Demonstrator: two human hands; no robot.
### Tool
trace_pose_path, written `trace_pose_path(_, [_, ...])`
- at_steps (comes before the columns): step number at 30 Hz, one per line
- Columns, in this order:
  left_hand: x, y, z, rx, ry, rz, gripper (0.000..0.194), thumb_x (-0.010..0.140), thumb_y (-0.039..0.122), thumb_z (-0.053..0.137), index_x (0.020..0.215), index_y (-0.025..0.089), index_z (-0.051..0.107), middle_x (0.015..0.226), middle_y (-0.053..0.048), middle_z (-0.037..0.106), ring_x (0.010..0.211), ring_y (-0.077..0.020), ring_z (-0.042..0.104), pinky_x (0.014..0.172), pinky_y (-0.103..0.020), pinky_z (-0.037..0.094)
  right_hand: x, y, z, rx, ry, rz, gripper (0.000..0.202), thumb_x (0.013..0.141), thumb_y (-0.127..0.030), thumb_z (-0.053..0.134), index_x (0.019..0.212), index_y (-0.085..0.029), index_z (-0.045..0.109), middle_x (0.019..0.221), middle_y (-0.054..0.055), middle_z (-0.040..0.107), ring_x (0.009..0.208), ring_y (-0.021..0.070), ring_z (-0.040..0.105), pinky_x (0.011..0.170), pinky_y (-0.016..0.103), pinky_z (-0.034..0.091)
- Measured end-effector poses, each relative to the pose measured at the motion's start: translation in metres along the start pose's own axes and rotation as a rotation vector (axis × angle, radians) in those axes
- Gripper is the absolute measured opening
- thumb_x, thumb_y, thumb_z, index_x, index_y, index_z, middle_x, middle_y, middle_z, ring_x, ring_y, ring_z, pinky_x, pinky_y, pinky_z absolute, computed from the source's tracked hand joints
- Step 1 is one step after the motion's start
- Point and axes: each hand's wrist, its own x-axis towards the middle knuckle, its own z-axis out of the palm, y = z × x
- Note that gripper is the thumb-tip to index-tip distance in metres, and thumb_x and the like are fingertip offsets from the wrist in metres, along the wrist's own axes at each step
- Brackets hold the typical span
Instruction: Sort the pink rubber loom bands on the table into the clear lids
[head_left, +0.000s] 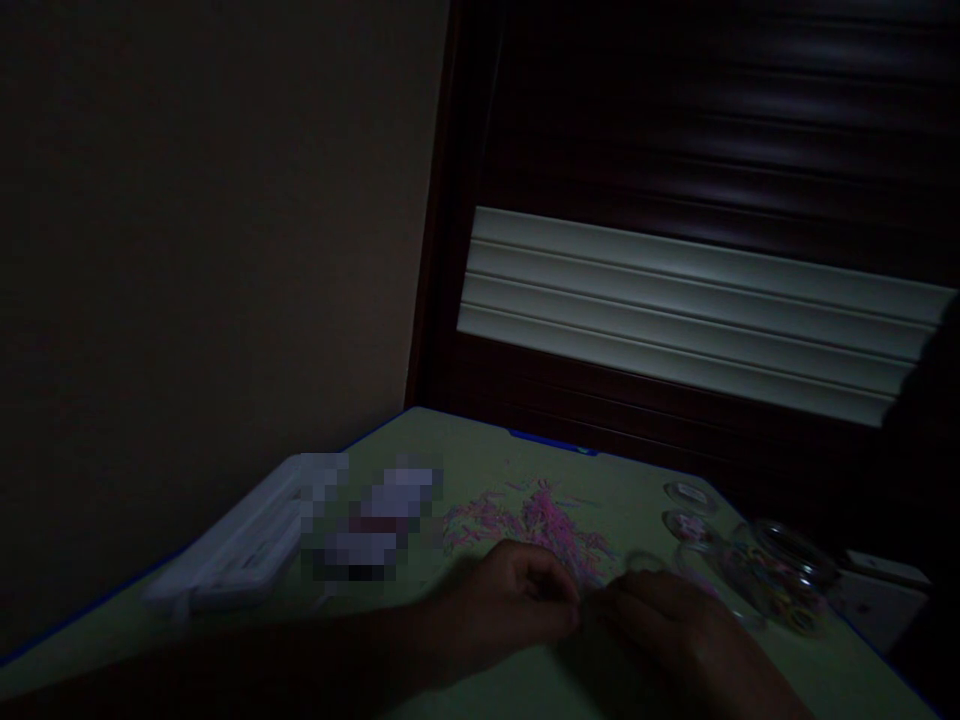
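My left hand is over the near part of the table, its fingers curled and the thumb and fingertips pressed together. Close on its right, my right hand has its fingers bent inward, fingertips pointing at the left ones. Whatever the fingertips hold is too dark and small to make out. Just beyond the hands lies a loose pile of thin pink and pale coloured bits, which look like small elastic bands. Partly behind my right hand is a clear round rim.
Right of the hands stands a clear jar of coloured bands, with small round containers beside it. A white box is by the right edge. At left, a white tray-like case lies near a blurred-out patch. The blue-edged table meets walls.
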Motion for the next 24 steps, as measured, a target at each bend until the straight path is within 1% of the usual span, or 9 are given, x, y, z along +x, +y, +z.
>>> trace_pose_path(5, [0.001, -0.001, 0.000, -0.001, 0.003, -0.003, 0.007, 0.064, 0.017, 0.063, 0.070, 0.013, 0.063, 0.068, 0.000, 0.059, 0.067, -0.0115, 0.052, 0.062, -0.021, 0.038, -0.001, -0.001, 0.001, -0.001, -0.024, 0.009, 0.031, 0.070, 0.001, 0.053, 0.089, -0.023, 0.056, 0.075, -0.002, 0.059, 0.068, 0.0134, 0.055, 0.059, 0.022, 0.038])
trace_pose_path(9, [0.002, -0.004, 0.000, -0.008, -0.004, 0.017, 0.008, 0.066, 0.018, 0.063, 0.072, 0.013, 0.063, 0.068, 0.001, 0.059, 0.066, -0.0109, 0.052, 0.061, -0.021, 0.037, -0.002, -0.001, 0.002, -0.024, -0.015, 0.022, 0.026, 0.071, -0.001, 0.052, 0.086, -0.022, 0.056, 0.074, -0.001, 0.059, 0.067, 0.0137, 0.055, 0.058, 0.022, 0.037])
trace_pose_path(14, [0.003, -0.007, -0.002, -0.005, 0.011, 0.018, 0.008, 0.067, 0.019, 0.064, 0.074, 0.013, 0.063, 0.066, 0.001, 0.058, 0.062, -0.0095, 0.050, 0.058, -0.020, 0.037, -0.004, 0.003, 0.003, -0.003, 0.001, 0.019, 0.023, 0.069, -0.004, 0.053, 0.085, -0.021, 0.056, 0.074, 0.001, 0.059, 0.066, 0.0145, 0.054, 0.059, 0.023, 0.038])
trace_pose_path(17, [0.004, -0.011, -0.003, -0.001, 0.009, 0.017, 0.008, 0.069, 0.019, 0.063, 0.075, 0.013, 0.062, 0.067, 0.001, 0.058, 0.061, -0.0095, 0.051, 0.058, -0.020, 0.038, -0.004, 0.004, 0.004, 0.012, 0.007, 0.020, 0.018, 0.072, -0.008, 0.049, 0.084, -0.021, 0.055, 0.074, 0.002, 0.058, 0.067, 0.0156, 0.054, 0.058, 0.024, 0.038])
trace_pose_path(21, [0.005, -0.014, -0.004, -0.015, 0.003, 0.010, 0.010, 0.069, 0.019, 0.063, 0.076, 0.013, 0.062, 0.067, 0.001, 0.059, 0.062, -0.0099, 0.052, 0.058, -0.021, 0.038, -0.004, 0.003, 0.003, 0.003, -0.019, 0.030, 0.019, 0.075, -0.006, 0.047, 0.085, -0.021, 0.054, 0.075, 0.002, 0.058, 0.067, 0.0160, 0.054, 0.058, 0.025, 0.038])
trace_pose_path(24, [0.005, -0.013, -0.004, -0.026, -0.001, 0.009, 0.010, 0.069, 0.021, 0.063, 0.075, 0.013, 0.062, 0.065, 0.001, 0.060, 0.060, -0.0100, 0.052, 0.057, -0.021, 0.038, -0.004, 0.002, 0.001, 0.029, -0.024, 0.037, 0.018, 0.075, -0.006, 0.049, 0.085, -0.021, 0.053, 0.076, 0.003, 0.058, 0.069, 0.0162, 0.054, 0.059, 0.025, 0.039])
